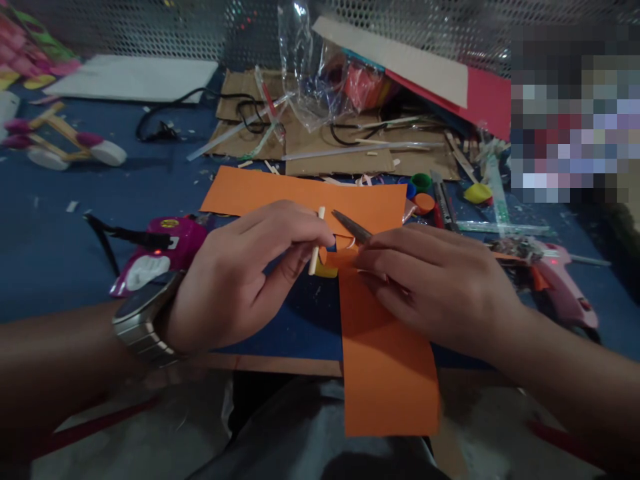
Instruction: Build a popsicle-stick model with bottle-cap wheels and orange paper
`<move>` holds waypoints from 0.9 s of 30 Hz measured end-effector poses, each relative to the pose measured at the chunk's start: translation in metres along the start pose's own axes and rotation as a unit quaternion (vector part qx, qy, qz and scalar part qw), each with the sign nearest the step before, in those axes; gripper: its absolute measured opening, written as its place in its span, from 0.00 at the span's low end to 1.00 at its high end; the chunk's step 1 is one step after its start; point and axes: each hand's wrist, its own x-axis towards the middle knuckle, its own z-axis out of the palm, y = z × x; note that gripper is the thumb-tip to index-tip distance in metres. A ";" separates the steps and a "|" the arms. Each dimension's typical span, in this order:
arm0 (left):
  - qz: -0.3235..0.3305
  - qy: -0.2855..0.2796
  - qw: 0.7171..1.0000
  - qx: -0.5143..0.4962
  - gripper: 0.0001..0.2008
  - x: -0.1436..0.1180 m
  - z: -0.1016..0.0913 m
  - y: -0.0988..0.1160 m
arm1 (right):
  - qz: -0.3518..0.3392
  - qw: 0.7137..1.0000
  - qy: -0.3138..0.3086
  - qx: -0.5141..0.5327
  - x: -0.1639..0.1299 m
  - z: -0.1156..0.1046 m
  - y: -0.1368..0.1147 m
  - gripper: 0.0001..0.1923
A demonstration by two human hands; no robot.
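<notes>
The left hand (240, 273) is pinching a pale wooden stick (316, 241) upright between thumb and fingers (300, 230), above the blue counter (45, 247). The right hand (440, 287) is gripping scissors (351, 227), fingers curled tight, blades pointing at a small orange paper piece (336, 257). An orange strip (385, 353) is hanging over the counter edge. A pink glue gun (565, 290) is lying just beside the right hand.

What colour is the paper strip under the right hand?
Orange; the paper strip shows best in the head view, below the right hand.
</notes>
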 end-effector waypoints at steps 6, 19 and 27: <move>0.014 0.007 1.000 0.003 0.12 -0.001 0.001 -0.001 | 0.013 1.000 -0.003 -0.003 -0.002 0.002 -0.003 0.10; 0.016 0.009 1.000 0.007 0.13 0.000 0.000 0.000 | 0.021 1.000 0.003 0.005 -0.003 0.003 -0.006 0.08; 0.007 0.008 1.000 0.003 0.13 0.000 0.000 0.001 | 0.017 1.000 0.014 0.007 -0.002 0.003 -0.004 0.07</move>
